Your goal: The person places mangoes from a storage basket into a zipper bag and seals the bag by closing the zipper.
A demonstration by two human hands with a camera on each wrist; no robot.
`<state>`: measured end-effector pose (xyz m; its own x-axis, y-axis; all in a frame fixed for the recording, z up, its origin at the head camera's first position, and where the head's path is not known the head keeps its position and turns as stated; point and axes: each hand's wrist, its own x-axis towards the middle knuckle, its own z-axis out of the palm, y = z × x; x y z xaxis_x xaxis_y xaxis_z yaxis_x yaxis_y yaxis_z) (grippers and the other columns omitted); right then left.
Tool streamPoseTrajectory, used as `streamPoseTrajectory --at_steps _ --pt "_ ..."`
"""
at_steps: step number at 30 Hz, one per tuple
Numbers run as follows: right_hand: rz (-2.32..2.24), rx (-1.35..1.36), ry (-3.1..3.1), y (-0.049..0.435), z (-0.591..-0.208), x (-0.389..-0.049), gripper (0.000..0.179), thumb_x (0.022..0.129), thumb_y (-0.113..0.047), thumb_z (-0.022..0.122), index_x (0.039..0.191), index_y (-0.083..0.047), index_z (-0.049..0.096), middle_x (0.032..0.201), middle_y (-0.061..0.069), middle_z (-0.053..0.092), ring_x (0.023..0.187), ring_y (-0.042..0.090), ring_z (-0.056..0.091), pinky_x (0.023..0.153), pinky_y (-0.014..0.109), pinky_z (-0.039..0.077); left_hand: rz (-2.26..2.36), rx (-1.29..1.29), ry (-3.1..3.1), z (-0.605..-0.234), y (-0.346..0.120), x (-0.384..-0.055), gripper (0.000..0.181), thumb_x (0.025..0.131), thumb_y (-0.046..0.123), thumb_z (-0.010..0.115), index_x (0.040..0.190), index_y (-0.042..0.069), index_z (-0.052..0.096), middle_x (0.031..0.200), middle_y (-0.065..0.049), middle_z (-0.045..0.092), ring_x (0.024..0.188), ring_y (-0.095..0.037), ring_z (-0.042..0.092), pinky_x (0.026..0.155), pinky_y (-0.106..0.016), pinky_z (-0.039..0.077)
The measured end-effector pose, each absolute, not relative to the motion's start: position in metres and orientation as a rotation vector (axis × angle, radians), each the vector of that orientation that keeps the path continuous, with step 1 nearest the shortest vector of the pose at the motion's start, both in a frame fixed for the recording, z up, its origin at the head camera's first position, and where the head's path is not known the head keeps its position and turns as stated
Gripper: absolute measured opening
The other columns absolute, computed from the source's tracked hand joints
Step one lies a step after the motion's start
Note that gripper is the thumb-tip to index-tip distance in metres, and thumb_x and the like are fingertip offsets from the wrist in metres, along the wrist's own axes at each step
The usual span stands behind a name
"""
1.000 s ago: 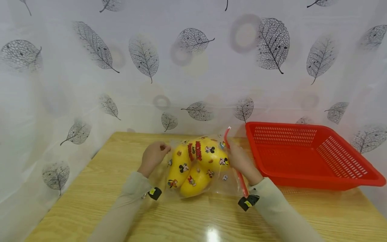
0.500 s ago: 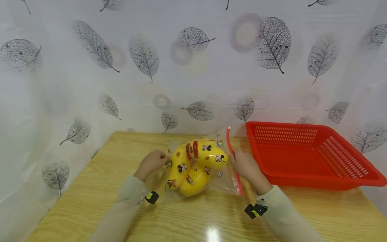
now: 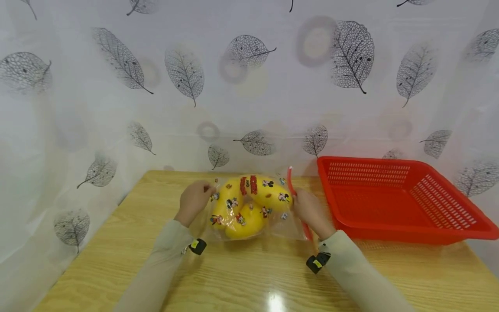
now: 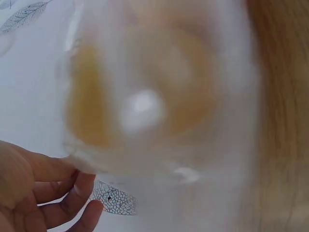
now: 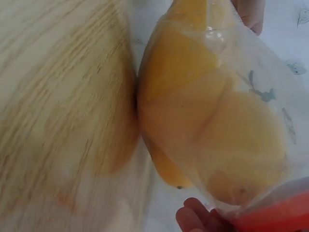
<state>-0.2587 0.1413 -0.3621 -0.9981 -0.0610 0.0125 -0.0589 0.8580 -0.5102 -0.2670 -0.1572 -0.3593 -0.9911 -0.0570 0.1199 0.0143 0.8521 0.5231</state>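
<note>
A clear plastic zip bag [image 3: 278, 227] printed with cartoon figures and red lettering holds several yellow mangoes [image 3: 247, 225]. My left hand [image 3: 194, 201] pinches the bag's left edge between thumb and forefinger, its other fingers curled below, as the left wrist view shows. On the opposite side my right hand [image 3: 311, 211] grips the mouth of the bag at its red zip strip [image 3: 290, 178]. The right wrist view shows the fruit [image 5: 181, 72] through the film, with the fingertips of my right hand [image 5: 199, 217] beneath it. In the left wrist view the bag is blurred.
A red plastic basket [image 3: 390, 227] with slotted walls stands to the right on the wooden table [image 3: 234, 277]. Behind the table hangs a pale curtain [image 3: 280, 99] with a leaf print.
The bag has risen and tipped slightly away from me, its lower edge now farther from the table front. My left hand has moved slightly up; the right shifted right, then back left.
</note>
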Motion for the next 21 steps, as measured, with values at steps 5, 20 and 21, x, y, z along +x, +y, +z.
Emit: streamPoseTrajectory --at_steps 5,20,21 --pt "-0.855 -0.089 3.043 0.134 -0.368 -0.275 0.019 0.091 -0.01 0.049 0.097 0.003 0.061 0.075 0.012 0.056 0.06 0.021 0.049 0.049 0.025 0.04 -0.693 0.016 -2.826 -0.354 -0.161 -0.277 0.025 0.092 0.028 0.055 0.087 0.009 0.07 0.071 -0.004 0.065 0.058 -0.016 0.051 0.052 -0.025 0.035" --pt "-0.74 0.029 3.031 0.111 -0.384 -0.31 0.021 0.094 -0.013 0.047 0.103 0.0 0.061 0.083 0.011 0.061 0.064 0.02 0.053 0.048 0.023 0.04 -0.455 -0.066 -2.633 -0.35 -0.169 -0.311 0.022 0.091 0.023 0.057 0.09 0.006 0.071 0.082 -0.011 0.071 0.076 -0.031 0.063 0.073 -0.045 0.048" --pt "-0.744 0.037 3.023 0.111 -0.384 -0.311 0.019 0.093 -0.011 0.047 0.102 0.0 0.061 0.084 0.011 0.061 0.064 0.021 0.053 0.048 0.023 0.04 -0.468 -0.072 -2.637 -0.351 -0.169 -0.311 0.022 0.091 0.023 0.057 0.09 0.006 0.071 0.083 -0.011 0.071 0.076 -0.031 0.063 0.073 -0.045 0.048"
